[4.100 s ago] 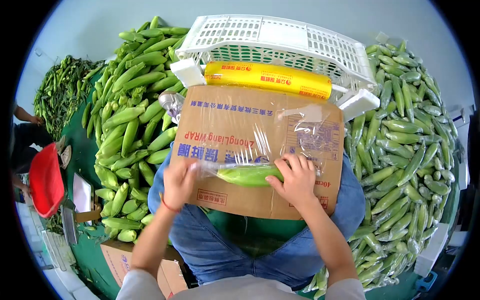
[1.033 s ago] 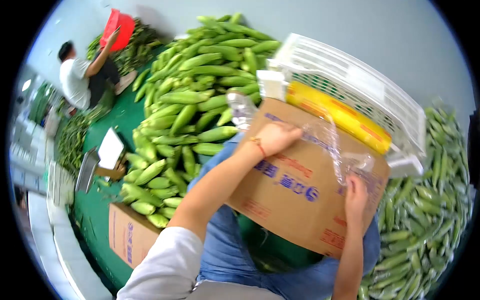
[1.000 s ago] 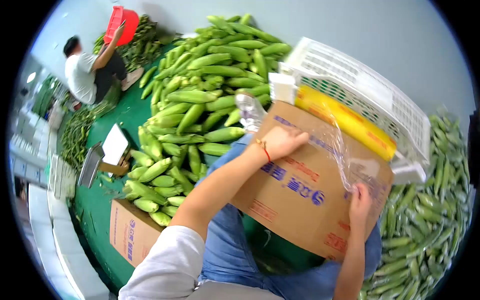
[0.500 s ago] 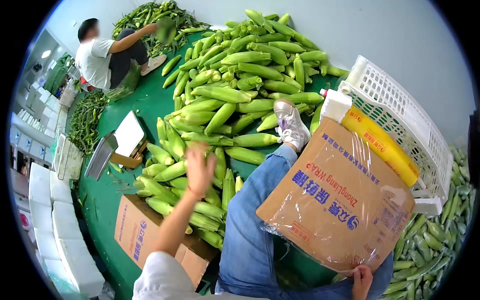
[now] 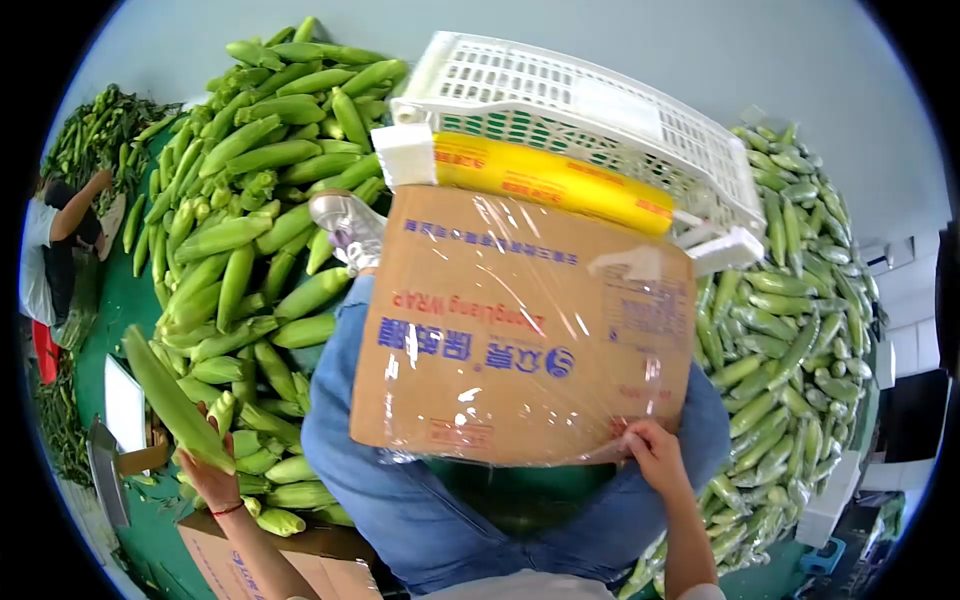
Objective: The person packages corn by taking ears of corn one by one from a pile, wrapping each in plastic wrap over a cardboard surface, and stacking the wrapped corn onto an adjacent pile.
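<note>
My left hand (image 5: 212, 482) is closed around the lower end of a green ear of corn in its husk (image 5: 172, 395), held up at a tilt above the corn pile (image 5: 235, 240). My right hand (image 5: 655, 455) pinches the clear plastic wrap (image 5: 600, 458) at the near right edge of a flat cardboard sheet (image 5: 530, 400). This film-covered, printed cardboard lies across my lap. Along its far edge runs a yellow wrap roll (image 5: 550, 182), with a white foam block (image 5: 405, 155) at its left end.
Beyond the roll stands a white plastic crate (image 5: 590, 95). Many film-wrapped ears (image 5: 775, 350) are heaped on my right. On the left are a scale (image 5: 124, 405) and an open cardboard box (image 5: 270, 565). A person (image 5: 62, 240) sits at far left near a husk heap (image 5: 95, 150).
My left hand, empty over the pile before, now holds an ear of corn, raised. The view has turned right, showing more wrapped corn. My right hand stays at the cardboard's near edge.
</note>
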### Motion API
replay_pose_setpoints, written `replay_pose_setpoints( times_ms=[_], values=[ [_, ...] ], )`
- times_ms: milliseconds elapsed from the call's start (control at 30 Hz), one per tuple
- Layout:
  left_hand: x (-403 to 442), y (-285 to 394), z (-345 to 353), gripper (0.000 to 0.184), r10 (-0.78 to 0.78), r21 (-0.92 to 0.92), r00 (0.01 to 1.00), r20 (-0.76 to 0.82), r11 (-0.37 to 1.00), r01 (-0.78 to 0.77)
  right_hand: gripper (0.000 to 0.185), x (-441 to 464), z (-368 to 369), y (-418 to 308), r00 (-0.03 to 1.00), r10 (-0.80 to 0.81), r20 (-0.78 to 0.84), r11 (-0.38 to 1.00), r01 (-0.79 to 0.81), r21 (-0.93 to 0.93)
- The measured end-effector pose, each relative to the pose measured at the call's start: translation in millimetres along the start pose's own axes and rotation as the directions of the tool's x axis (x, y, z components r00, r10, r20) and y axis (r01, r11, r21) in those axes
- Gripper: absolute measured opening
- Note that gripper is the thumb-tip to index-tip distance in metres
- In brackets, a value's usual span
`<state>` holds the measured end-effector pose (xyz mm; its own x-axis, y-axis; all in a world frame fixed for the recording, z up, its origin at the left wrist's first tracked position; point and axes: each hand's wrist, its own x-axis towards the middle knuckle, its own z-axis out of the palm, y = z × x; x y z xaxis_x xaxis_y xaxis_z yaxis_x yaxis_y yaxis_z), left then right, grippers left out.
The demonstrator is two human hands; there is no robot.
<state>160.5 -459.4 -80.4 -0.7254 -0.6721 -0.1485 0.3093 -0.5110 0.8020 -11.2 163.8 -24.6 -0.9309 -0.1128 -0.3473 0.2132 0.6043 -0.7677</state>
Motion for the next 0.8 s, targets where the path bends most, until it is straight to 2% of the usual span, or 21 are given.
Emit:
replay_pose_setpoints(
  times_ms=[33, 67, 100, 133, 167, 200, 233, 300, 333, 367, 400, 433, 467, 533, 567, 600, 633, 667, 767, 800],
  values=[
    [-6.7, 0.1, 6.1, 0.057, -0.021, 0.045, 0.993, 0.117, 0.999, 0.016, 0.011, 0.2, 3.2, -1.2, 1.0, -0.011, -0.013, 1.0, 0.011, -0.007],
    [-11.7, -6.3, 27.2, 0.063, -0.02, 0.134, 0.999, 0.042, 0.991, 0.014, 0.01, -1.1, 5.6, -0.9, 0.999, -0.023, -0.022, 1.0, 0.023, -0.01],
    [-23.3, -6.5, 89.6, 0.069, -0.011, 0.402, 0.994, 0.11, 0.915, -0.035, 0.01, -3.4, 7.5, 2.2, 0.996, -0.067, -0.051, 0.995, 0.062, -0.079],
    [-29.5, -16.3, 134.6, 0.074, -0.061, 0.653, 0.985, 0.159, 0.755, -0.059, 0.01, -4.4, 10.8, 5.2, 0.99, -0.114, -0.082, 0.984, 0.101, -0.145],
    [-38.6, -27.9, 187.6, 0.07, 0.039, 0.778, 0.866, 0.498, 0.421, -0.466, 0.009, -7.2, 14.9, 5.5, 0.982, -0.16, -0.104, 0.968, 0.136, -0.209],
    [-42.7, -35.4, 250.5, 0.067, -0.078, 0.613, 0.611, 0.788, 0.198, -0.765, 0.008, -11.9, 19.7, 0.5, 0.967, -0.205, -0.151, 0.954, 0.163, -0.251],
    [-54.8, -60.8, 280.1, 0.063, -0.155, 0.539, 0.519, 0.84, 0.134, -0.832, 0.008, -15.0, 23.5, -4.1, 0.946, -0.27, -0.177, 0.924, 0.204, -0.323],
    [-62.3, -105.3, 329.0, 0.059, -0.205, 0.261, 0.229, 0.951, 0.144, -0.955, 0.008, -24.1, 26.4, -8.6, 0.894, -0.391, -0.219, 0.846, 0.255, -0.469],
    [-65.6, -127.4, 335.9, 0.058, -0.249, 0.233, 0.189, 0.95, 0.163, -0.959, 0.006, -28.1, 22.9, -9.3, 0.889, -0.425, -0.173, 0.799, 0.278, -0.533],
    [-67.5, -149.2, 341.8, 0.057, -0.29, 0.203, 0.145, 0.946, 0.181, -0.962, 0.006, -34.4, 15.0, -10.4, 0.944, -0.285, -0.165, 0.93, 0.232, -0.285],
    [-67.7, -161.9, 347.5, 0.056, -0.331, 0.177, 0.105, 0.938, 0.195, -0.965, 0.006, -40.2, 6.8, -13.8, 0.981, -0.156, -0.114, 0.988, 0.155, -0.016],
    [-66.4, -163.9, 353.8, 0.055, -0.371, 0.198, 0.109, 0.922, 0.21, -0.958, 0.006, -42.6, 0.8, -15.8, 0.999, -0.048, -0.021, 0.967, 0.052, 0.25],
    [-63.0, -163.9, 358.6, 0.055, -0.412, 0.227, 0.122, 0.903, 0.216, -0.95, 0.008, -39.7, -4.3, -18.0, 0.994, -0.043, -0.101, 0.765, 0.098, 0.637],
    [-57.6, -163.1, 365.4, 0.056, -0.544, 0.297, 0.133, 0.828, 0.225, -0.928, 0.014, -13.9, 4.9, -40.5, 0.988, -0.054, -0.144, 0.819, 0.126, 0.56],
    [-62.6, -164.0, 366.8, 0.057, -0.461, 0.299, 0.181, 0.869, 0.197, -0.934, 0.018, 3.8, 12.8, -55.3, 0.984, -0.068, -0.165, 0.843, 0.145, 0.518],
    [-67.5, -165.2, 368.8, 0.057, -0.365, 0.302, 0.228, 0.903, 0.161, -0.939, 0.023, 25.0, 22.7, -63.4, 0.92, -0.303, -0.248, 0.927, 0.344, 0.146],
    [-71.5, -164.3, 366.2, 0.058, -0.267, 0.309, 0.268, 0.926, 0.125, -0.943, 0.027, 46.0, 35.2, -67.0, 0.811, -0.537, -0.234, 0.839, 0.484, -0.249],
    [-76.7, -165.5, 353.9, 0.059, -0.15, 0.362, 0.345, 0.927, 0.103, -0.926, 0.032, 60.2, 42.3, -67.4, 0.671, -0.731, -0.124, 0.595, 0.537, -0.598],
    [-118.8, -153.9, 296.1, 0.043, -0.026, 0.613, 0.616, 0.788, -0.071, -0.787, 0.042, 76.7, 47.2, -56.1, 0.734, -0.663, -0.145, 0.657, 0.479, -0.582],
    [-109.8, -149.3, 287.7, 0.029, -0.014, 0.627, 0.627, 0.779, -0.003, -0.779, 0.039, 80.8, 48.7, -54.0, 0.729, -0.666, -0.155, 0.653, 0.47, -0.594]
  ],
)
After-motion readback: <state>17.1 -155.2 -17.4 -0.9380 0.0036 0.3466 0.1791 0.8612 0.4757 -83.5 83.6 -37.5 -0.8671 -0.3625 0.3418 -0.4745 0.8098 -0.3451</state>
